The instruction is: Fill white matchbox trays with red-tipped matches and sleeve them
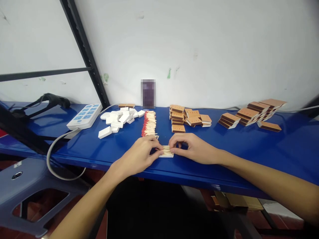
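Note:
A small white matchbox tray [166, 156] lies near the front edge of the blue table, with pale matchsticks [166, 150] in it. At its left end, my left hand [143, 152] pinches matches between thumb and fingers, a red head just showing. My right hand [193, 148] is closed at the right end, thumb and forefinger on the stick ends; its exact hold is partly hidden. Just behind my left hand lies a long row of loose matches [149, 122], red heads to the left.
White empty-looking trays [117, 119] are heaped at left, beside a power strip [84, 116]. Brown matchboxes [178, 117] stand stacked behind my right hand, with more matchbox stacks [249, 114] at far right. A black metal frame [84, 49] rises at left; a grey stool [32, 179] stands below.

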`<move>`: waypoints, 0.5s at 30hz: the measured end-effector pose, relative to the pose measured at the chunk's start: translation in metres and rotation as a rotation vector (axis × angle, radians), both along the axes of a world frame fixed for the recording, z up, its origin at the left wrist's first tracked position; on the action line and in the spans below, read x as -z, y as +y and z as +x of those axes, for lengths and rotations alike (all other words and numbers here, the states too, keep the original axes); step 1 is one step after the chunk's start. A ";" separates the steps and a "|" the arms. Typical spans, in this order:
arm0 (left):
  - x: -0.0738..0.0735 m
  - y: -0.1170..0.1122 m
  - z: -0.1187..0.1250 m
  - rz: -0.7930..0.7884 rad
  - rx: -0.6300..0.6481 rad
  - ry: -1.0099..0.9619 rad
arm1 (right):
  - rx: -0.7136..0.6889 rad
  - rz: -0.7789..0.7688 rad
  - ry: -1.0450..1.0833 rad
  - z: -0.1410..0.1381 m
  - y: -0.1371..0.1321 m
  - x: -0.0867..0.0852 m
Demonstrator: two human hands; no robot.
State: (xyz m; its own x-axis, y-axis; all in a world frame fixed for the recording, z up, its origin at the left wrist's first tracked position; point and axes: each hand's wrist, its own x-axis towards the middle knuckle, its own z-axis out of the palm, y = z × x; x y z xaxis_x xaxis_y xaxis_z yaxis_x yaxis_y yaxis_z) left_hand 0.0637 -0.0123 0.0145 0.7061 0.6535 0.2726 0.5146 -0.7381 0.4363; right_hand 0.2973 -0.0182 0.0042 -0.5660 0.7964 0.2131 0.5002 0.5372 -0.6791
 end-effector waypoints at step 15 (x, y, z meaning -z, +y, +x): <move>0.007 -0.005 -0.006 0.036 -0.128 -0.152 | -0.019 -0.007 0.000 -0.001 -0.001 0.000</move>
